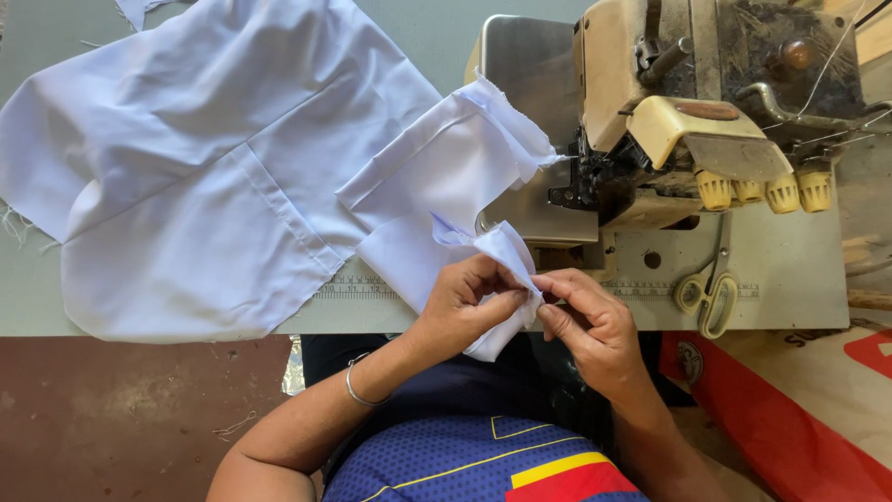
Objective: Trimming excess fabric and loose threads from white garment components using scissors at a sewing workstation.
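Note:
My left hand and my right hand both pinch the near edge of a white cloth piece at the table's front edge, fingertips almost touching. The cloth runs up from my hands to the needle area of the cream overlock sewing machine, where its far end is bunched. A thin bracelet sits on my left wrist.
A large white fabric panel lies spread over the left of the grey-green table. Cream-handled scissors lie right of my hands, near a printed ruler strip along the table edge. A red and white sack stands at the lower right.

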